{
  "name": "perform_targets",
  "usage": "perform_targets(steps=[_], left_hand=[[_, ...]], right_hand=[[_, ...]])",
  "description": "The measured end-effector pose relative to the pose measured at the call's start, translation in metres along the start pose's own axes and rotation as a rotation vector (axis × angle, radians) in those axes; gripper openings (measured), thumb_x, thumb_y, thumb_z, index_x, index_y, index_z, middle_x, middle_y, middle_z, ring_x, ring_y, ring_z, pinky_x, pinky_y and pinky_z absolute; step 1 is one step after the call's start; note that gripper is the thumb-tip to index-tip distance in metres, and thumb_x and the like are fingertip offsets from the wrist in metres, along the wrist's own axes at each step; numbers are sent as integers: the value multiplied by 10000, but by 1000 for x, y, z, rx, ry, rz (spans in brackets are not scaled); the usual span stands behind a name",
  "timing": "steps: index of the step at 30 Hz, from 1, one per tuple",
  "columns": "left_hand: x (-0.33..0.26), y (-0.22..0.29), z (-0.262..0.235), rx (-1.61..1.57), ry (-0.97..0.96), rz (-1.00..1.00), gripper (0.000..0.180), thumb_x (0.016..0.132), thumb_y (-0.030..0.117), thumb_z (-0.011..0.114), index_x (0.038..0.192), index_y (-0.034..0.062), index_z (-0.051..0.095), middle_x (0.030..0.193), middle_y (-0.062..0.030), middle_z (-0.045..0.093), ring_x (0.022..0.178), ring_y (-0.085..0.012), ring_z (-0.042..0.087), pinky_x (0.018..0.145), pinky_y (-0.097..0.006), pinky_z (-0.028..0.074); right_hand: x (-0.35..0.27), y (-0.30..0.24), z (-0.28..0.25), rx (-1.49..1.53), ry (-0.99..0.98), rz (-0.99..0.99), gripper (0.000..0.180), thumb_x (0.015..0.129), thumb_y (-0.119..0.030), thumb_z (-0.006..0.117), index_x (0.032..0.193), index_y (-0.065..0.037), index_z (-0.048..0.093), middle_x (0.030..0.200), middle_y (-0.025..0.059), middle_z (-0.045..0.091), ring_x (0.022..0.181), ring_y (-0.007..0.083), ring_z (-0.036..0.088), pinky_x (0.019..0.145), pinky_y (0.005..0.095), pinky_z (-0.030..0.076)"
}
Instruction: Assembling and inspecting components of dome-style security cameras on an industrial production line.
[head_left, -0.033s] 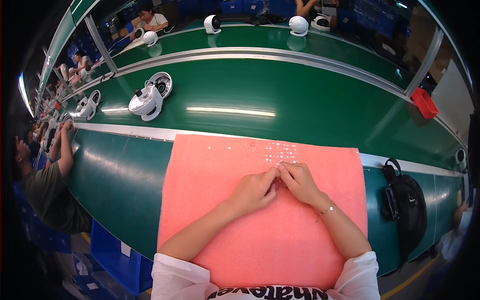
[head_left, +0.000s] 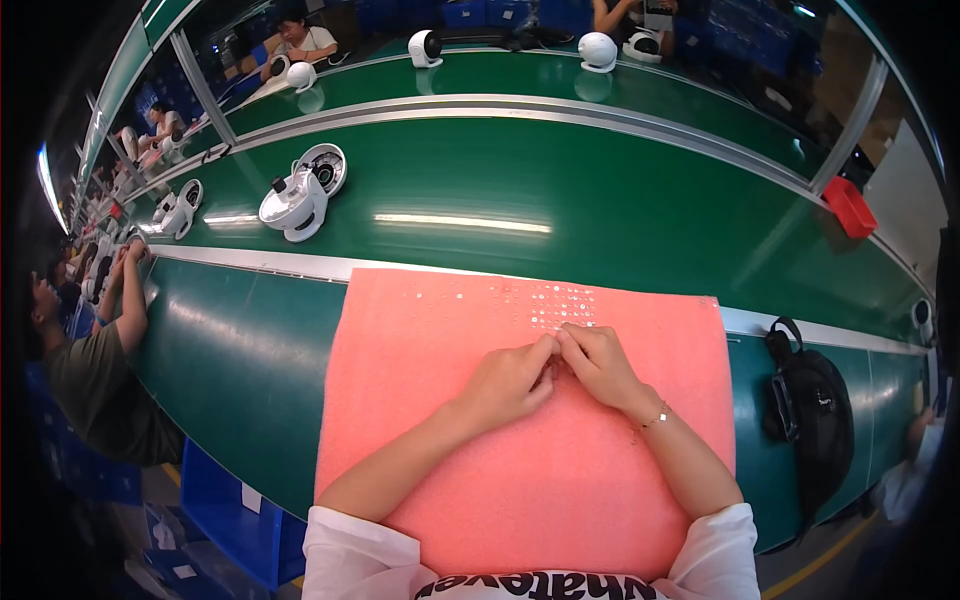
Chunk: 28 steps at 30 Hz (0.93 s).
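Observation:
My left hand (head_left: pixel 507 380) and my right hand (head_left: pixel 600 366) meet over a pink foam sheet (head_left: pixel 540 500), fingertips pinched together. Whatever lies between the fingers is too small or hidden to make out. Just beyond the fingertips, rows of small shiny round pieces (head_left: pixel 563 303) sit on the foam in a tight grid. A few more such pieces lie scattered toward the sheet's far left. A thin bracelet circles my right wrist.
A green conveyor belt (head_left: pixel 620 200) runs past the far side, carrying an opened white camera housing (head_left: pixel 293 207) on the left. A black bag (head_left: pixel 815 410) lies to the right, a red bin (head_left: pixel 850 207) beyond it. At the left, a co-worker (head_left: pixel 95 380) reaches toward the belt.

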<state>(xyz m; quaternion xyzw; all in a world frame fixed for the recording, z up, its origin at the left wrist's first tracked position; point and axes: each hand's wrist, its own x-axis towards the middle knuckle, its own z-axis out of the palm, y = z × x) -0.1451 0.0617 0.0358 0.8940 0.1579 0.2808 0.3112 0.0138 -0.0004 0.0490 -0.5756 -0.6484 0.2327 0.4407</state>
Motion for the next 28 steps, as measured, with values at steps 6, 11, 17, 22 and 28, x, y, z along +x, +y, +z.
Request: perform_targets(steps=[6,11,17,22,28], left_hand=[[0,0,3,1,4,15,236,757,14,578,953,16,446,779,-149,604,646,-273,637,569,-359,508],[-2,0,1,14,1,3,226,756,11,574,943,18,447,773,-157,598,638,-275,630,563,-363,506],[9,-17,-29,-500,160,-391,343,846,63,527,1178,54,444,796,-51,597,704,-167,600,653,-304,504],[7,-146,-156,-850,1275,-639,733,786,163,708,1294,114,182,1287,-124,299,1098,-249,452,855,-338,467],[-37,-320,-231,-1119,1245,-635,729,810,435,667,1342,109,291,1338,-140,324,1124,-283,453,896,-379,444]], right_hand=[[-2,0,-2,3,0,9,270,912,-143,463,704,24,509,569,181,494,482,299,490,481,376,379],[-1,-1,0,-1,-1,-11,273,913,-144,463,706,27,510,570,183,493,484,301,491,482,377,379],[2,-8,-4,5,4,2,272,911,-145,467,696,19,498,570,173,486,491,296,489,487,380,380],[7,-11,5,-69,-50,-27,283,898,-140,477,662,14,457,573,166,465,497,291,470,498,381,379],[7,-13,8,-179,-13,-52,286,873,-182,530,667,14,498,580,147,506,505,224,495,518,345,396]])
